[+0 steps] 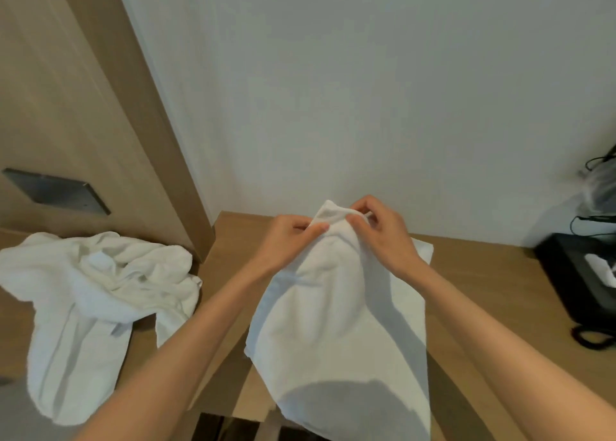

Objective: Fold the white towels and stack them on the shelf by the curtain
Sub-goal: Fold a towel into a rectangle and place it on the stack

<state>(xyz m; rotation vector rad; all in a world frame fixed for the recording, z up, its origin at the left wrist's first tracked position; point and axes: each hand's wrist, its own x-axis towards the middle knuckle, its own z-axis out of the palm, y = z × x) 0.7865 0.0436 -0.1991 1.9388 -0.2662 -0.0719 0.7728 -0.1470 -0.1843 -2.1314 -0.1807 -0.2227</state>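
Fingers of both hands pinch soft white towel [336, 307], gathered to a peak.

This looks like a hotel guest room, or lodging much like one. A pale wood-veneer door [50, 90] with a flat metal plate [56, 190] fills the upper left of the frame, beside a bare white wall [366, 73]. A built-in wooden worktop [483, 274] in matching veneer runs along that wall. At the right edge sits a black tissue box [566, 264] with dark cables [581, 342] trailing near it. Plain white towels [100, 274] lie heaped at lower left, and another white towel [333, 324] is in the middle.
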